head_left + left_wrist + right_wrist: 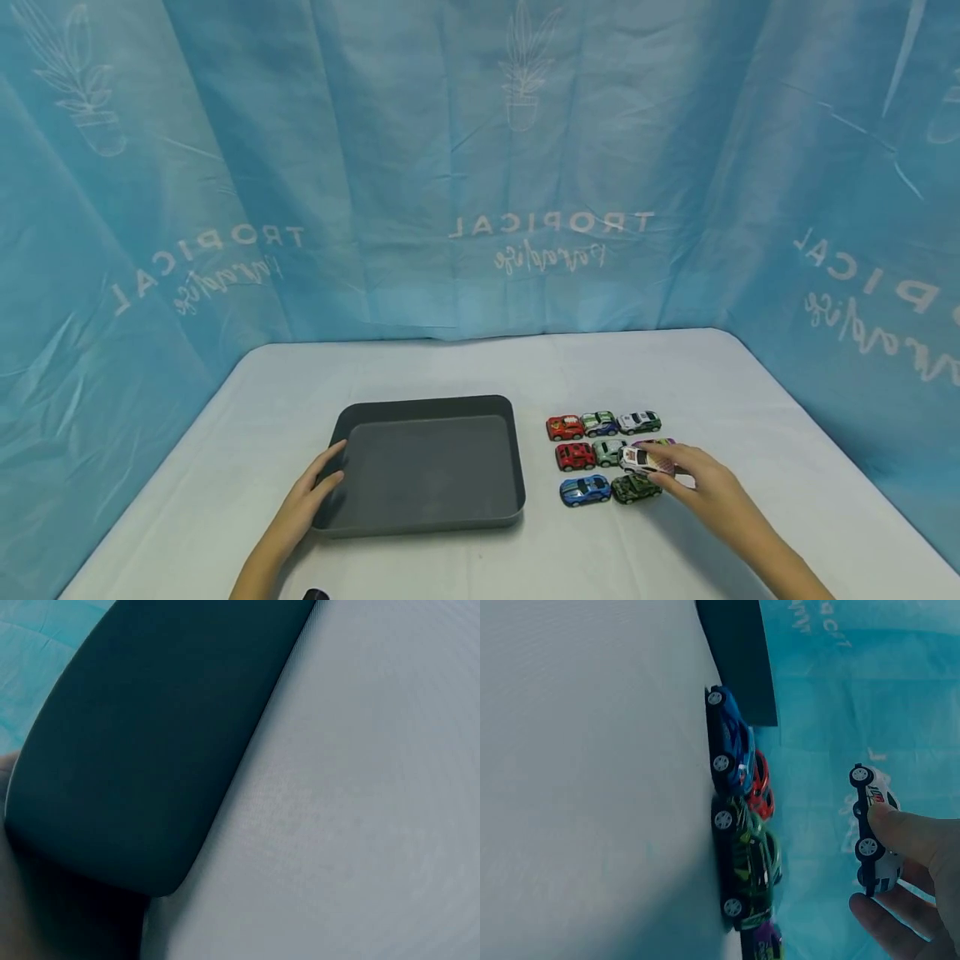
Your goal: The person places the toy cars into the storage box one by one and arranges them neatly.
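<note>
My right hand (701, 479) pinches a white toy car (885, 859) with dark wheels and printed lettering between thumb and fingers. In the right wrist view the car hangs above the table, apart from the other cars. Several toy cars stand in rows below and around it, among them a blue car (585, 491), a dark green camouflage car (633, 490) and a purple one (765, 943), mostly covered from the head view. At the left, the fingers of my left hand (306, 492) rest on the left rim of a dark grey rectangular tray (435, 475).
Farther back stand a red car (565, 428), a white-and-green car (639, 422) and others. A white cloth (420, 575) covers the table. Blue printed curtains (390, 208) hang behind and at both sides. A small black object (316, 594) shows at the front edge.
</note>
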A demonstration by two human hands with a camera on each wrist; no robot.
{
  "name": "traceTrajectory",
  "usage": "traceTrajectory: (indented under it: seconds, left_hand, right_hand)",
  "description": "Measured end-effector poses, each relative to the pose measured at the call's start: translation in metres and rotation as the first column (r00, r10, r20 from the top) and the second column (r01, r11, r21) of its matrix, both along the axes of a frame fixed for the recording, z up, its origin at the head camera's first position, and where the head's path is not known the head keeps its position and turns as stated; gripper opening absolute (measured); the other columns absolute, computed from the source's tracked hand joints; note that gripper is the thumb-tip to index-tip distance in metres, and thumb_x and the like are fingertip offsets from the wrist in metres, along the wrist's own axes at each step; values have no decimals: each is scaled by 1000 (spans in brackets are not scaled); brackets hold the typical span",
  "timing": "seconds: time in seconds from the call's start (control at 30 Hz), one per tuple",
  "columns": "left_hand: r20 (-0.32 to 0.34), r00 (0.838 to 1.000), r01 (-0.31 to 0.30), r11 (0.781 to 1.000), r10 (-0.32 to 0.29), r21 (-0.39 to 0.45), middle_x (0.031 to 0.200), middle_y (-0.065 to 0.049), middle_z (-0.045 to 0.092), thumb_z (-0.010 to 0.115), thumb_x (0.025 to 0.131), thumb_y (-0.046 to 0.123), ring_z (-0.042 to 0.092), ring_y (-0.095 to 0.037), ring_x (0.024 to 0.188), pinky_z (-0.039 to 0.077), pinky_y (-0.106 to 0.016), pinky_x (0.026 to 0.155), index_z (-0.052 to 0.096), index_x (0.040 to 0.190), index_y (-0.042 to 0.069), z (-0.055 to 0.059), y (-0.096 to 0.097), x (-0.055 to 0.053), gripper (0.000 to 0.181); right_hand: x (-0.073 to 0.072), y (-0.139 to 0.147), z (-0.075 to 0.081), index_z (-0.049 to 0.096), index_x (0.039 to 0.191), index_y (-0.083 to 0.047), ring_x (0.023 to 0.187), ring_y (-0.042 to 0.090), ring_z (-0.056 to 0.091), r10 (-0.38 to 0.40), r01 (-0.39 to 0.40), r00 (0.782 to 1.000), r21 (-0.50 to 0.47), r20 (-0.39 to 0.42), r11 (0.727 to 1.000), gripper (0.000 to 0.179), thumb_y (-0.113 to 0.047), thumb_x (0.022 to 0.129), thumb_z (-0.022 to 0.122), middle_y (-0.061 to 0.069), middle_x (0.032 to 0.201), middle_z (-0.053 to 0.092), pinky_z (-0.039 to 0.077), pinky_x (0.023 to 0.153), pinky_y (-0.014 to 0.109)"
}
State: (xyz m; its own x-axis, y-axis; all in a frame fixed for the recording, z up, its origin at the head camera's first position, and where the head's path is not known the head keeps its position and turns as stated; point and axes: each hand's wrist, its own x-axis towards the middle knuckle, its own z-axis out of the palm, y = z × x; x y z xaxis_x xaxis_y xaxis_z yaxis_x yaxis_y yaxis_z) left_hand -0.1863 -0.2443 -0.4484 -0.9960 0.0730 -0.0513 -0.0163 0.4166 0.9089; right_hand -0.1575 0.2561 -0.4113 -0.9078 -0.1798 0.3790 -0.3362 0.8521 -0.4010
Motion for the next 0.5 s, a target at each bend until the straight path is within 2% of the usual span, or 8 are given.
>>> traceTrajectory:
  seconds: [0.07,0.2,0.33,0.5]
  left_hand:
    - [-7,1000,3,1000,-3,-3,152,-19,11,40,96,36,4,-45,138,6,-69,104,25,143,13,0,0,0,55]
    - [-6,1000,2,1000,-2,-4,152,-18,12,41,96,36,4,-44,138,6,-68,105,25,143,14,1,0,0,55]
    - [3,1000,-4,1000,4,-4,152,-17,12,41,95,38,4,-43,139,6,-67,106,25,143,14,1,0,-1,56]
    - [9,1000,-4,1000,4,3,152,-18,12,42,95,38,4,-43,139,6,-68,105,24,143,13,0,0,0,57]
  right_hand:
    - [0,-4,2,62,115,-15,85,17,63,23,-23,1000,-1,-13,1000,37,-20,79,69,1,106,65,54,67,32]
    - [-1,-12,5,65,112,-15,83,9,60,74,-73,992,16,-101,997,36,-18,77,70,-2,103,66,54,66,27]
    - [-3,-21,10,65,111,-15,86,10,61,112,-105,976,47,-184,993,36,-16,75,71,-3,103,67,54,68,28]
    - [-4,-34,16,65,111,-16,91,14,61,145,-137,965,54,-216,989,37,-14,75,71,-3,102,68,54,73,32]
